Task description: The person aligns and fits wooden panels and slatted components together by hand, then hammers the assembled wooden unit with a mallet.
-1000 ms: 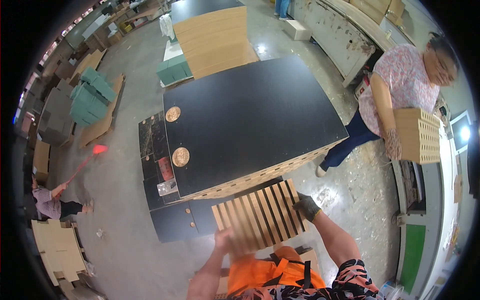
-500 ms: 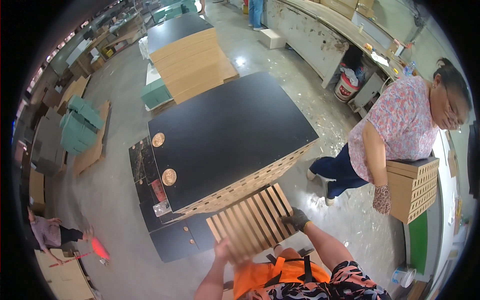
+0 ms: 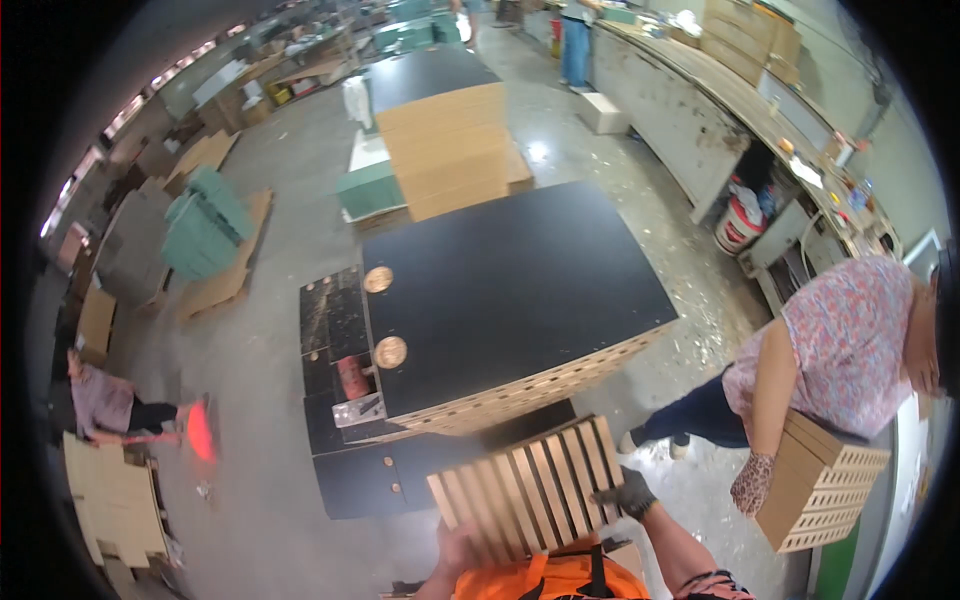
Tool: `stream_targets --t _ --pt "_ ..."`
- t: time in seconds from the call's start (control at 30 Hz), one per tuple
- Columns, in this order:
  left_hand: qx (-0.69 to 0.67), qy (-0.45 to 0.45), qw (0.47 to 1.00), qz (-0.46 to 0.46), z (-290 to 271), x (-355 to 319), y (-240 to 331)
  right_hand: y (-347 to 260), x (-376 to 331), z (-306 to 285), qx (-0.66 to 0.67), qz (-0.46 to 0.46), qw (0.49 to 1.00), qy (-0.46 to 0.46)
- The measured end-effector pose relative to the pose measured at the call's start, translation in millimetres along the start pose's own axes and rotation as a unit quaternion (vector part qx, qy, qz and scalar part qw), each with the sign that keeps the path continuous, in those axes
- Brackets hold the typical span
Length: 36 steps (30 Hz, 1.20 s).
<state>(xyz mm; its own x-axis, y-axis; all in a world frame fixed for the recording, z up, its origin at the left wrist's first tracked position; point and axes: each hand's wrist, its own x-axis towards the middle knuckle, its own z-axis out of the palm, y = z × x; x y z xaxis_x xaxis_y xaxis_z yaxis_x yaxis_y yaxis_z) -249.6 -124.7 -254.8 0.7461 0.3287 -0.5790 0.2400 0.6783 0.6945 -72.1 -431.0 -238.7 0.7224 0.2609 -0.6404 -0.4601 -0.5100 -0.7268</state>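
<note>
Low in front of me, both my hands hold a stack of boards (image 3: 530, 485), its tan edges facing up with dark lines between them. My left hand (image 3: 457, 545), bare and slightly blurred, grips its near left end. My right hand (image 3: 630, 494), in a dark grey glove, is closed on the right end. Just beyond is a tall pile of black-topped boards (image 3: 520, 290) with slotted tan edges and two round tan discs (image 3: 390, 352) on top. Lower black boards (image 3: 350, 480) lie at its near left.
At the right a co-worker (image 3: 840, 345) in a leopard-print glove holds slotted boards (image 3: 825, 485). Behind the pile stands another tan stack (image 3: 445, 150). A long workbench (image 3: 670, 90) runs at the upper right, with a bucket (image 3: 738, 225) beneath. Another person (image 3: 110, 405) is at the far left.
My view has tilted up, so the surroundings sit lower and further right in the picture. Both hands still hold the board stack. The co-worker at the right has leaned lower with their boards.
</note>
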Motion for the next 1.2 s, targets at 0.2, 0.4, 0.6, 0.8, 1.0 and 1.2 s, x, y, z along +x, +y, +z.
stream_targets --t 0.2,0.4,0.6,0.8,1.0,1.2 --pt "0.047 0.032 0.991 0.118 -8.6 -99.8 102.9 -105.2 -121.9 11.8 0.066 -0.152 0.986 0.018" --pt "0.102 -0.06 0.967 0.224 65.3 -127.8 301.8 -275.4 -173.4 -7.0 -0.112 -0.397 0.907 0.086" --pt "0.159 -0.137 0.976 0.066 169.7 -44.0 407.0 -404.0 -122.7 -69.1 0.177 -0.193 0.963 -0.064" --pt "0.236 -0.114 0.963 0.066 177.2 33.5 412.6 -441.4 -62.1 -83.8 0.011 -0.19 0.982 0.012" --pt "0.348 -0.09 0.933 0.006 184.1 20.2 415.3 -436.1 -29.1 -94.9 -0.197 -0.176 0.958 0.109" --pt "0.191 -0.126 0.973 0.029 92.6 20.8 393.4 -445.2 -79.4 -4.9 -0.446 -0.299 0.65 0.537"
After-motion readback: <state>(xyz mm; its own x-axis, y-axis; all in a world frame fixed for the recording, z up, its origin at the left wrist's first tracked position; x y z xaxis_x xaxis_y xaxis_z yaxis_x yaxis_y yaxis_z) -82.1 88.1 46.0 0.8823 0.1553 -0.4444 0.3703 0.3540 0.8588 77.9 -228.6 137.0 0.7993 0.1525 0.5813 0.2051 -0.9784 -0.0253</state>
